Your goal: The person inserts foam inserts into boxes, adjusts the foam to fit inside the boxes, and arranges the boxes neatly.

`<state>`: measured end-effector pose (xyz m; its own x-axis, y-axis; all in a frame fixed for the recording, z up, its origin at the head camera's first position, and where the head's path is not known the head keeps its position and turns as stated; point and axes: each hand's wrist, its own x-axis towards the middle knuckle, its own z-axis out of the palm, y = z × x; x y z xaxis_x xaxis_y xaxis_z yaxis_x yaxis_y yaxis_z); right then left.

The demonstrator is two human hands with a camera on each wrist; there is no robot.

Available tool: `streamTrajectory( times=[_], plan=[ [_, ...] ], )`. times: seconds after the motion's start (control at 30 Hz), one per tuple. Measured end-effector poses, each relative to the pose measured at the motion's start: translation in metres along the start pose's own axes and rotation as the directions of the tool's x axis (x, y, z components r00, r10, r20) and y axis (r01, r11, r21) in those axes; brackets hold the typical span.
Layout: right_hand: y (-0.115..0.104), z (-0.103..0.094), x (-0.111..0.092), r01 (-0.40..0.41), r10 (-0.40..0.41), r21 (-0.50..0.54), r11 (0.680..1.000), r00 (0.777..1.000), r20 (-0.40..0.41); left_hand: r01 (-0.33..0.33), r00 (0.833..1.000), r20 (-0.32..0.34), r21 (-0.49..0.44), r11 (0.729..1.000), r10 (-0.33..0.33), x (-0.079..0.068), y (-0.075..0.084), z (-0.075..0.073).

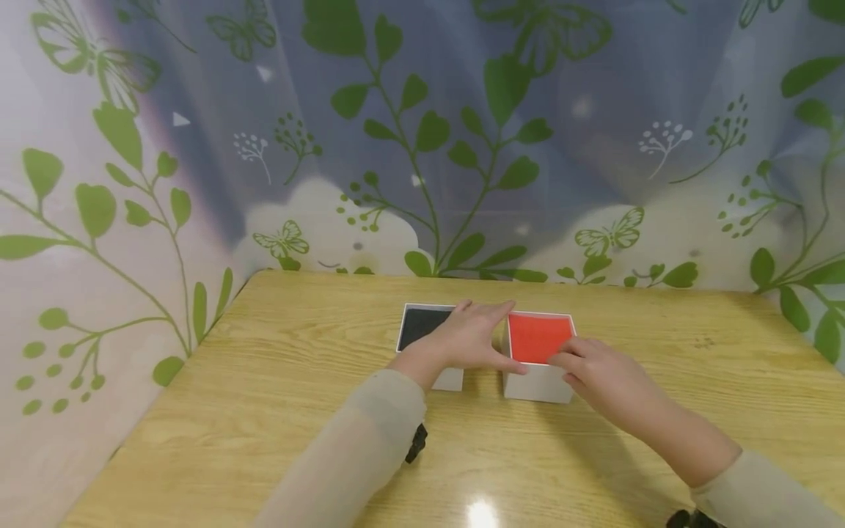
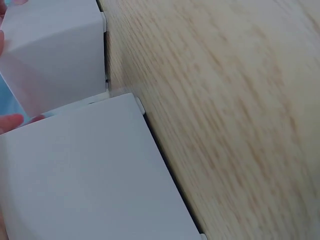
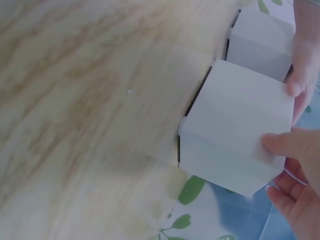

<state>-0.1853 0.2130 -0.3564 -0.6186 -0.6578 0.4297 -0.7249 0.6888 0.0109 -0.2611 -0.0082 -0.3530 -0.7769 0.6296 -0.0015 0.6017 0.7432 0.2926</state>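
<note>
Two white open-topped boxes stand side by side on the wooden table. The right box (image 1: 538,385) has a flat red surface (image 1: 539,337) at its top; the left box (image 1: 450,380) has a black one (image 1: 422,323). Reaching over the left box, my left hand (image 1: 465,339) touches the near and far left corners of the right box with thumb and fingers spread. My right hand (image 1: 610,381) pinches that box's near right corner. In the right wrist view its thumb (image 3: 287,145) lies on the box's front wall (image 3: 240,110), with the other fingers past the top edge.
The wooden table (image 1: 297,323) runs back to a curtain (image 1: 581,147) printed with green leaves and butterflies. A dark object (image 1: 416,444) shows beside the left sleeve, another (image 1: 689,519) below the right one. Light glares near the table's front.
</note>
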Motion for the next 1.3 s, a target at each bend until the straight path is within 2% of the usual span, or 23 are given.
streamTrajectory(
  times=[0.13, 0.23, 0.3, 0.43, 0.6, 0.7, 0.83, 0.9, 0.97, 1.07, 1.13, 1.17, 1.2, 1.3],
  plan=[
    [0.001, 0.003, -0.003, 0.017, -0.016, 0.014, 1.000, 0.999, -0.048, -0.001, 1.000, -0.029, -0.078, 0.997, -0.001, 0.000, 0.001, -0.001],
    [0.000, 0.003, -0.004, 0.004, -0.003, 0.021, 1.000, 0.998, -0.061, -0.012, 0.996, -0.084, -0.161, 0.987, -0.002, -0.002, 0.002, -0.004],
    [-0.002, 0.002, -0.004, -0.016, 0.016, 0.009, 1.000, 0.999, -0.048, -0.030, 0.992, -0.125, -0.178, 0.984, 0.008, -0.003, 0.003, -0.006],
    [-0.004, 0.002, -0.004, -0.021, 0.022, -0.063, 0.998, 1.000, 0.010, -0.079, 0.986, -0.157, -0.084, 0.993, 0.065, -0.004, 0.005, -0.007],
    [-0.007, 0.002, -0.005, -0.026, 0.031, -0.097, 0.995, 0.998, 0.056, -0.151, 0.980, -0.116, 0.090, 0.984, 0.161, -0.008, 0.005, -0.004],
    [-0.007, 0.003, -0.005, -0.034, 0.040, -0.094, 0.995, 0.997, 0.062, -0.170, 0.979, -0.088, 0.138, 0.976, 0.183, -0.010, 0.005, -0.002],
    [-0.005, 0.004, -0.004, -0.042, 0.048, -0.094, 0.995, 0.997, 0.060, -0.189, 0.975, -0.084, 0.155, 0.970, 0.204, -0.011, 0.005, -0.002],
    [-0.005, 0.004, -0.004, -0.045, 0.050, -0.092, 0.995, 0.997, 0.054, -0.215, 0.965, -0.109, 0.202, 0.956, 0.240, -0.012, 0.005, -0.002],
    [-0.004, 0.003, -0.005, -0.038, 0.043, -0.096, 0.995, 0.998, 0.046, -0.256, 0.941, -0.137, 0.305, 0.917, 0.309, -0.012, 0.006, -0.001],
    [-0.004, 0.002, -0.005, -0.023, 0.026, -0.093, 0.995, 0.999, 0.032, -0.280, 0.897, -0.164, 0.506, 0.816, 0.410, -0.013, 0.008, 0.003],
    [-0.004, 0.001, -0.005, -0.018, 0.021, -0.086, 0.996, 0.999, 0.029, -0.263, 0.879, -0.176, 0.595, 0.760, 0.443, -0.015, 0.010, 0.006],
    [-0.005, 0.001, -0.005, -0.020, 0.023, -0.077, 0.997, 0.999, 0.030, -0.244, 0.881, -0.184, 0.611, 0.753, 0.435, -0.017, 0.012, 0.008],
    [-0.005, 0.001, -0.004, -0.025, 0.028, -0.070, 0.997, 0.999, 0.033, -0.219, 0.889, -0.195, 0.615, 0.758, 0.415, -0.019, 0.013, 0.009],
    [-0.005, 0.002, -0.004, -0.037, 0.040, -0.053, 0.998, 0.998, 0.040, -0.129, 0.928, -0.214, 0.580, 0.804, 0.304, -0.030, 0.019, 0.009]
  ],
)
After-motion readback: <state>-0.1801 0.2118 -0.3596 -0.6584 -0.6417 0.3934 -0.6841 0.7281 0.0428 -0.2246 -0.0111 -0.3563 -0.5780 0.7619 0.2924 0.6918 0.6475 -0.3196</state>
